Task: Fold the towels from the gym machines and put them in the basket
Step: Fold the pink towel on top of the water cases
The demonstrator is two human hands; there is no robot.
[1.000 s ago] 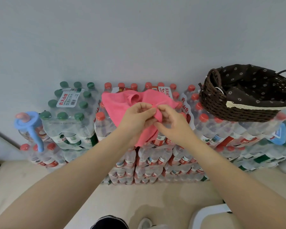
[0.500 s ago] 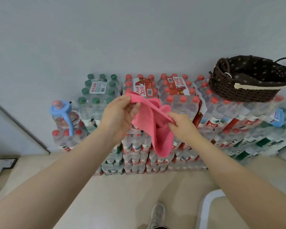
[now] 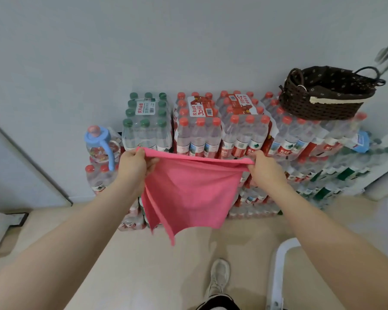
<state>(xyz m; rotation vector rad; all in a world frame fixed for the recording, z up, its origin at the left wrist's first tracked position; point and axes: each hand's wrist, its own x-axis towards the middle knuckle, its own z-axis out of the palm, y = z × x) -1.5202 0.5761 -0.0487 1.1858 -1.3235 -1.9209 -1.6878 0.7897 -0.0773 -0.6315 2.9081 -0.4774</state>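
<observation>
You're gripping the soft pink terry towel [image 3: 193,189] taut by its top corners, left hand [image 3: 134,166] and right hand [image 3: 263,170] both pinching; the brown woven wicker basket [image 3: 320,104], fabric-lined, is sitting up to the towel's right.

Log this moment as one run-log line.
left hand: grips towel corner | right hand: grips other corner | towel: spread, hanging | basket: on bottle packs
</observation>
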